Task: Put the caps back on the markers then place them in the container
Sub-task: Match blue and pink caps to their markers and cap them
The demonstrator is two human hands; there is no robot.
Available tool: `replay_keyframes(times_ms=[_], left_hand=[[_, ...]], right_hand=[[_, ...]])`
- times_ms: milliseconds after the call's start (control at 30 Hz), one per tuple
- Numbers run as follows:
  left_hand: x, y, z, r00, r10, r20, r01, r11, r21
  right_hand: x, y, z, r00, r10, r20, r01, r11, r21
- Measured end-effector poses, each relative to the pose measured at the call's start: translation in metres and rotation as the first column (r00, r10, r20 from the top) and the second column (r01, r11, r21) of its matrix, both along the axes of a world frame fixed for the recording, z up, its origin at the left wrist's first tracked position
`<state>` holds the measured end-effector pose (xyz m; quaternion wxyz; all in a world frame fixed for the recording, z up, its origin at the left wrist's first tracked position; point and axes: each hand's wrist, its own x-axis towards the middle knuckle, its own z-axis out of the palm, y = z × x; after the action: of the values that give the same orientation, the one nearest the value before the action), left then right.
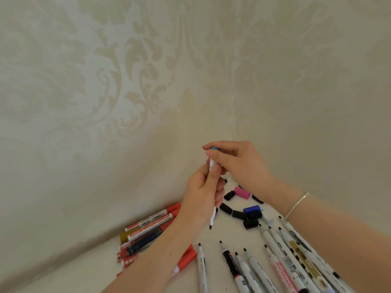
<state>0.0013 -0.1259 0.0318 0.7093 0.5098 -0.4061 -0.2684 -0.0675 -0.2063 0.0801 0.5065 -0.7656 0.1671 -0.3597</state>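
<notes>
Against a damask-patterned wall (105, 85), we see two bare hands raised over a white desk (213, 235) strewn with markers. The left hand (203, 197) curls its grip round the barrel of a white marker (212, 166), thumb pressed along the side, holding it close to upright. A dark tip pokes out below the palm, pointing down at the desk. The right hand (237, 163), a thin bracelet (296, 206) at its wrist, pinches a light blue cap (214, 148) between thumb and forefinger at the marker's upper end; we cannot tell whether the cap is fully seated.

Below the hands, loose caps lie near one another on the desk: several black caps (239, 214), a pink cap (241, 193) and a dark blue cap (251, 209). To the right and front, a fan of uncapped white markers (275, 250) lies with dark tips pointing toward the wall, one black-barrelled marker (229, 263) among them. At the left, a cluster of capped red markers (148, 220) lies against the base of the wall, with a gold-ended marker (124, 236) and a dark blue-barrelled one beside them. We see no container in the frame.
</notes>
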Motion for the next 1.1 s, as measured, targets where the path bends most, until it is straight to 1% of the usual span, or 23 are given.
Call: replay_keyframes(times_ms=[133, 200, 267, 333, 367, 400, 467, 500, 567, 633, 667, 767, 833, 867, 900, 933, 967, 1000, 1033, 1067, 1100], left_hand=[[-0.008, -0.006, -0.010, 0.995, -0.072, -0.065, 0.078, 0.993, 0.094], [-0.008, -0.007, -0.008, 0.995, -0.095, -0.019, 0.097, 0.984, 0.151], [-0.004, -0.003, -0.001, 0.996, -0.074, 0.055, 0.063, 0.981, 0.182], [0.005, 0.002, 0.005, 0.999, -0.017, 0.044, 0.009, 0.985, 0.171], [0.009, 0.005, 0.008, 1.000, 0.009, 0.027, -0.013, 0.986, 0.166], [0.012, 0.007, 0.010, 0.999, 0.031, 0.034, -0.037, 0.984, 0.172], [0.016, 0.011, 0.011, 0.990, 0.076, 0.116, -0.099, 0.974, 0.206], [0.017, 0.011, 0.011, 0.984, 0.093, 0.152, -0.124, 0.969, 0.213], [0.017, 0.012, 0.012, 0.981, 0.092, 0.168, -0.127, 0.969, 0.212], [0.016, 0.010, 0.011, 0.988, 0.069, 0.141, -0.098, 0.972, 0.214], [0.016, 0.009, 0.010, 0.989, 0.062, 0.131, -0.090, 0.972, 0.218], [0.019, 0.005, 0.005, 0.989, 0.067, 0.131, -0.095, 0.970, 0.223], [0.020, 0.005, 0.004, 0.988, 0.076, 0.133, -0.104, 0.971, 0.215], [0.021, 0.006, 0.003, 0.987, 0.086, 0.134, -0.113, 0.971, 0.212], [0.022, 0.006, 0.003, 0.987, 0.098, 0.126, -0.123, 0.970, 0.212], [0.022, 0.006, 0.002, 0.988, 0.109, 0.108, -0.130, 0.969, 0.210], [0.023, 0.005, 0.001, 0.989, 0.123, 0.083, -0.137, 0.969, 0.204], [0.023, 0.005, 0.000, 0.989, 0.141, 0.049, -0.148, 0.970, 0.192], [0.024, 0.004, -0.001, 0.986, 0.165, 0.003, -0.163, 0.971, 0.175], [0.025, 0.003, -0.002, 0.980, 0.190, -0.059, -0.179, 0.971, 0.156], [0.026, 0.002, -0.003, 0.968, 0.211, -0.132, -0.193, 0.971, 0.138]], right_hand=[[-0.013, -0.008, -0.012, 0.997, 0.000, -0.071, 0.004, 0.999, 0.049], [-0.022, -0.015, -0.006, 0.988, 0.053, -0.145, -0.043, 0.997, 0.071], [-0.032, -0.027, 0.004, 0.971, 0.063, -0.232, -0.052, 0.997, 0.054], [-0.040, -0.044, 0.009, 0.958, -0.008, -0.288, 0.023, 0.999, 0.049], [-0.044, -0.053, 0.006, 0.937, -0.070, -0.342, 0.079, 0.997, 0.013], [-0.048, -0.060, 0.000, 0.894, -0.139, -0.427, 0.123, 0.990, -0.065], [-0.055, -0.072, -0.018, 0.763, -0.236, -0.602, 0.128, 0.968, -0.217], [-0.058, -0.074, -0.027, 0.697, -0.257, -0.669, 0.109, 0.961, -0.256], [-0.060, -0.071, -0.045, 0.578, -0.270, -0.770, 0.050, 0.953, -0.297], [-0.059, -0.064, -0.062, 0.482, -0.281, -0.830, -0.005, 0.946, -0.324], [-0.058, -0.060, -0.069, 0.452, -0.298, -0.841, -0.023, 0.938, -0.345], [-0.056, -0.055, -0.081, 0.421, -0.401, -0.814, -0.053, 0.885, -0.463], [-0.054, -0.056, -0.084, 0.435, -0.449, -0.780, -0.042, 0.856, -0.516], [-0.053, -0.056, -0.084, 0.462, -0.447, -0.766, -0.012, 0.861, -0.509], [-0.052, -0.058, -0.084, 0.510, -0.428, -0.746, 0.037, 0.878, -0.478], [-0.052, -0.060, -0.082, 0.577, -0.398, -0.713, 0.096, 0.900, -0.424], [-0.052, -0.061, -0.079, 0.656, -0.358, -0.664, 0.160, 0.926, -0.342], [-0.053, -0.061, -0.074, 0.741, -0.309, -0.596, 0.221, 0.951, -0.217], [-0.055, -0.058, -0.070, 0.824, -0.253, -0.507, 0.263, 0.963, -0.054], [-0.058, -0.054, -0.066, 0.896, -0.198, -0.398, 0.266, 0.956, 0.124], [-0.062, -0.049, -0.062, 0.947, -0.156, -0.282, 0.236, 0.932, 0.275]])
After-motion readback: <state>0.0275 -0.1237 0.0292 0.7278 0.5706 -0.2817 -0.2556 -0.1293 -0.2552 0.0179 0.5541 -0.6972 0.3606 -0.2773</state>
